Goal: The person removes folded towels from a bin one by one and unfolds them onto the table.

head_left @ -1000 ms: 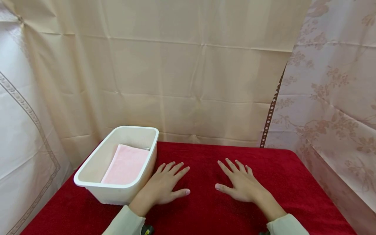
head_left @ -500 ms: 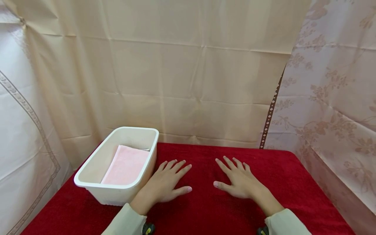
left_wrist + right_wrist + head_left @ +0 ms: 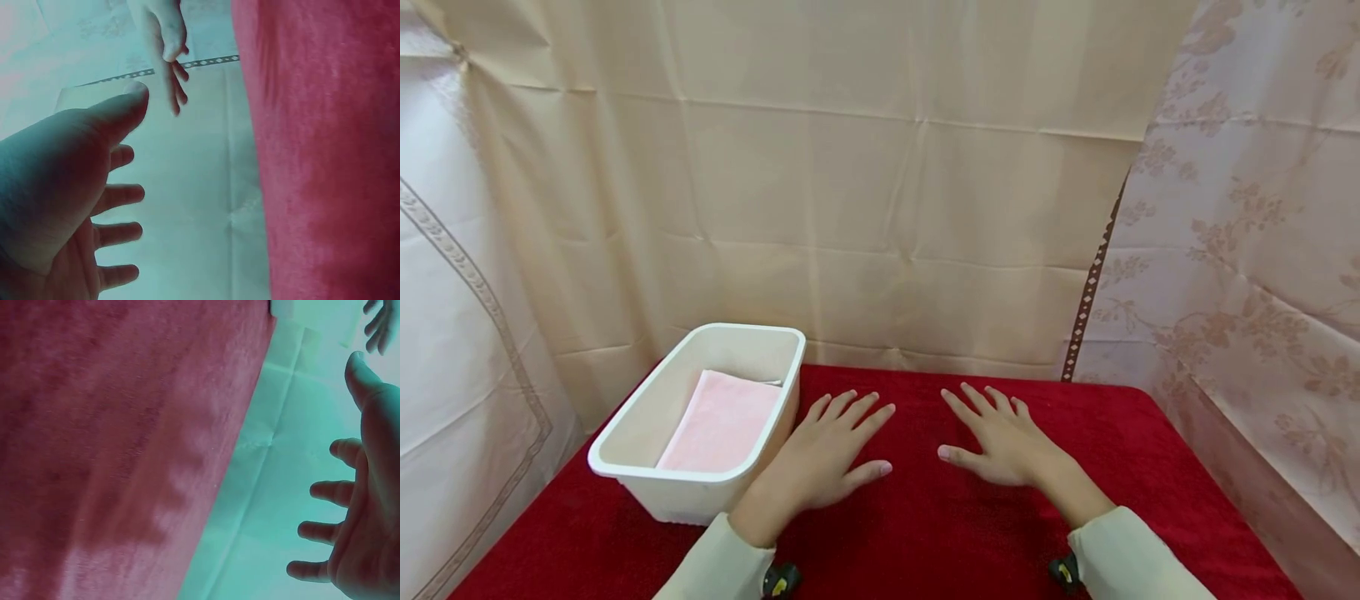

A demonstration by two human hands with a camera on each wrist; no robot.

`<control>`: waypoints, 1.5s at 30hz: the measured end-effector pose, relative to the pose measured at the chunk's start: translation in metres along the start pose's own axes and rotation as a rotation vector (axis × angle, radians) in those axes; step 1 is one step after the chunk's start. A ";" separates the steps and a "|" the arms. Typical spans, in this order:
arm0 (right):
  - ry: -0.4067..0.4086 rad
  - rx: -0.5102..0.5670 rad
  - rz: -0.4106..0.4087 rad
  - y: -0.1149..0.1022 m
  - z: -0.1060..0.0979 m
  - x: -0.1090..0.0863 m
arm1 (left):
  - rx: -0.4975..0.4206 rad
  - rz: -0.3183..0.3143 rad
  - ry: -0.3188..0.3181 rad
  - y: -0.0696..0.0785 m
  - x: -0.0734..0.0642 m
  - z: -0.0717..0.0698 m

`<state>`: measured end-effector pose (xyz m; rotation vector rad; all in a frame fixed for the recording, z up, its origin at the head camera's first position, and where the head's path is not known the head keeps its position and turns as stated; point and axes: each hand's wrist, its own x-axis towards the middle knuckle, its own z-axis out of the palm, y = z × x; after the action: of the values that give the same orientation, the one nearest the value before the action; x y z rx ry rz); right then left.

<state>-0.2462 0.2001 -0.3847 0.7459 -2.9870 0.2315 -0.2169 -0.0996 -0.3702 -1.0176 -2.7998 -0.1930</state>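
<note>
Red cloth (image 3: 917,533) beneath spread hands (image 3: 820,458) (image 3: 1009,448).

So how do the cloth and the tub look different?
The cloth is a flat sheet; the tub is deep, with raised walls. The cloth is pink, the tub cream. The cloth sits inside the tub, which stands on the red tablecloth. Both are pale.

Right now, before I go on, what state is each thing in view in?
Left hand: spread, holding nothing, raised above the red cover.
Right hand: spread, holding nothing, also raised.
White basin: upright, uncovered.
Pink cloth: flat, inside the basin.
Red cover: spread out under the basin.
Beige curtain: hanging, creased.
</note>
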 end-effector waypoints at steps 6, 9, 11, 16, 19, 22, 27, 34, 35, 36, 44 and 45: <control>0.009 -0.004 -0.033 -0.002 -0.007 0.013 | 0.027 -0.007 0.010 0.003 -0.001 -0.013; 0.021 -0.008 -0.054 -0.004 -0.011 0.020 | 0.031 -0.015 0.024 0.004 -0.003 -0.020; 0.029 -0.016 -0.066 -0.005 -0.014 0.024 | 0.030 -0.019 0.040 0.004 -0.005 -0.024; 0.040 -0.053 -0.099 -0.010 -0.021 0.037 | 0.024 -0.024 0.084 0.000 -0.010 -0.035; 0.033 -0.056 -0.118 -0.016 -0.027 0.045 | 0.017 -0.037 0.106 -0.006 -0.014 -0.040; 0.017 -0.048 -0.130 -0.023 -0.033 0.053 | 0.010 -0.057 0.124 -0.011 -0.019 -0.044; 0.000 -0.058 -0.155 -0.035 -0.039 0.068 | 0.013 -0.078 0.182 -0.025 -0.028 -0.049; -0.032 -0.059 -0.193 -0.054 -0.042 0.087 | 0.017 -0.144 0.229 -0.046 -0.047 -0.061; -0.035 -0.058 -0.201 -0.057 -0.042 0.090 | 0.013 -0.155 0.236 -0.049 -0.051 -0.063; -0.034 -0.056 -0.209 -0.060 -0.042 0.092 | 0.012 -0.164 0.241 -0.052 -0.054 -0.065; -0.032 -0.060 -0.256 -0.085 -0.046 0.109 | -0.069 -0.267 0.233 -0.077 -0.076 -0.073; -0.034 -0.060 -0.267 -0.089 -0.046 0.112 | -0.074 -0.279 0.236 -0.080 -0.080 -0.074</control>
<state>-0.3022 0.0780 -0.3172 1.1379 -2.8666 0.1168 -0.2004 -0.2234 -0.3185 -0.5681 -2.7190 -0.4225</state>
